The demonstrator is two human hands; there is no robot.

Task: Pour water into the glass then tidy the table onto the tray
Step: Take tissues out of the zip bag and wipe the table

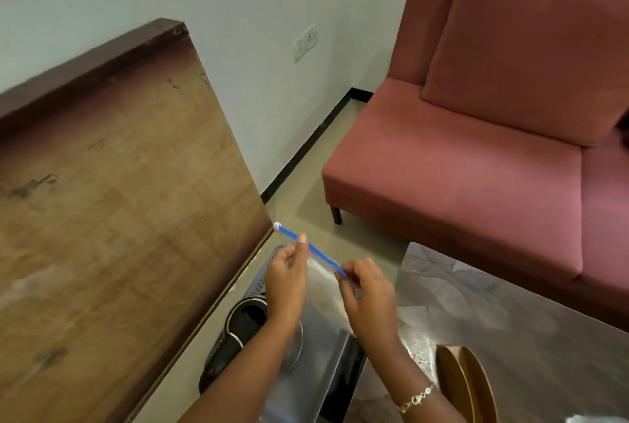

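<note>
Both my hands hold a clear plastic zip bag (323, 300) with a blue zip strip (316, 250) and a white slider at its far end. My left hand (287, 281) pinches the strip near its middle. My right hand (367, 293) pinches the near end of the strip. The bag hangs down between my hands over the gap between two tables. No glass, water vessel or tray can be made out in this view.
A brown wooden table (112, 201) fills the left. A grey marble-look table (510, 337) lies at the lower right, with a brown curved wooden object (466, 385) on it. A black shoe (235, 330) is on the floor below. A red sofa (476, 136) stands behind.
</note>
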